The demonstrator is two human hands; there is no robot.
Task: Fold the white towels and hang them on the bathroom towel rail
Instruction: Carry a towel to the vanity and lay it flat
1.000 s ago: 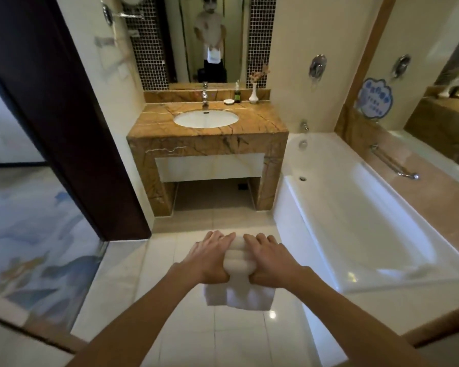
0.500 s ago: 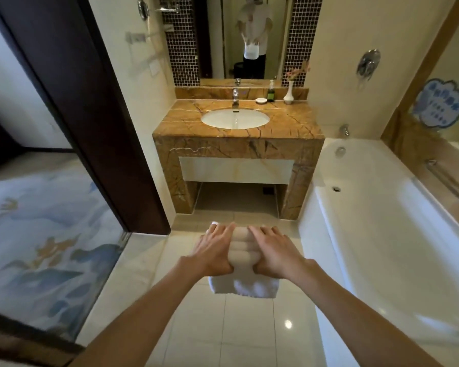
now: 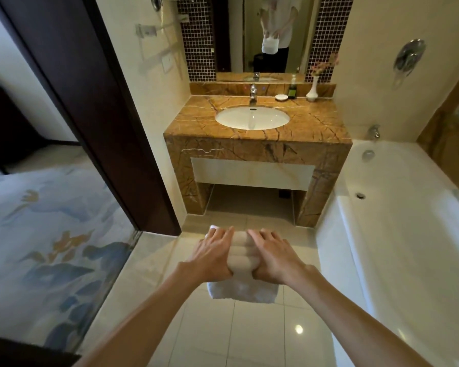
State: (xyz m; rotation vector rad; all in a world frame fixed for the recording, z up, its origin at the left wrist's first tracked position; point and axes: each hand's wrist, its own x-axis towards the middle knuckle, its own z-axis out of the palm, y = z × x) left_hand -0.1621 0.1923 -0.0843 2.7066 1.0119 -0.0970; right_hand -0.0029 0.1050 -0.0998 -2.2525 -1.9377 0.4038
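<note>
While the marble vanity (image 3: 257, 149) has drawn nearer, left hand (image 3: 212, 256) and right hand (image 3: 273, 256) still grip the folded white towels (image 3: 243, 254) (hanging yet undone).

One head-worn wide camera looks forward and down: towels (image 3: 243, 290) close below, sink (image 3: 252, 117) farther ahead, tub (image 3: 395, 221) right.

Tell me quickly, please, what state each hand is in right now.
Left hand: closed, gripping the folded white terry towel by its left side.
Right hand: closed, gripping the same towel by its right side.
</note>
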